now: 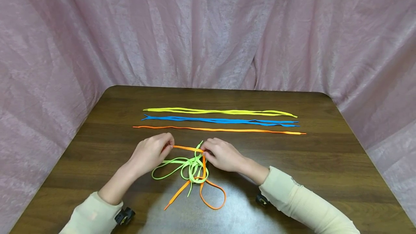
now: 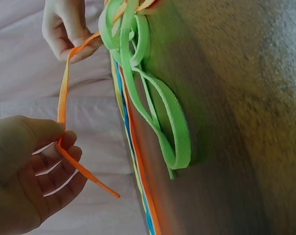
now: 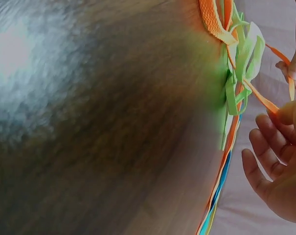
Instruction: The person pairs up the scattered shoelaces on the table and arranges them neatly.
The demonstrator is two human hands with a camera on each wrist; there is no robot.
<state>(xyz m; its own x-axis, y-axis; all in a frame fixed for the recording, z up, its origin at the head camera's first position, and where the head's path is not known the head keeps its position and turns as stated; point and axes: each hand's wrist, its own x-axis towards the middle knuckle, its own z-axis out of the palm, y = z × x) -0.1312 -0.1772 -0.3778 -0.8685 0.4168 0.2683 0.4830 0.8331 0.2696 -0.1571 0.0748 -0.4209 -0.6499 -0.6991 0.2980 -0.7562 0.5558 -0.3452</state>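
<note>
Between both hands runs a stretch of orange shoelace (image 1: 185, 148), lifted off the table. My left hand (image 1: 151, 153) pinches it near one tip, and the tipped end (image 2: 101, 187) hangs past the fingers in the left wrist view. My right hand (image 1: 224, 154) pinches the same lace farther along, between thumb and fingertips (image 3: 277, 115). The rest of the orange lace passes through a loose tangle of light green shoelace (image 1: 195, 167). Below the tangle, the orange lace forms a loop (image 1: 224, 198), and its other end points toward the front left.
Behind the hands, yellow laces (image 1: 221, 111), blue laces (image 1: 221, 120) and a single orange lace (image 1: 221, 130) lie stretched out side by side across the brown wooden table (image 1: 325, 176). A pink curtain (image 1: 208, 31) hangs around the table.
</note>
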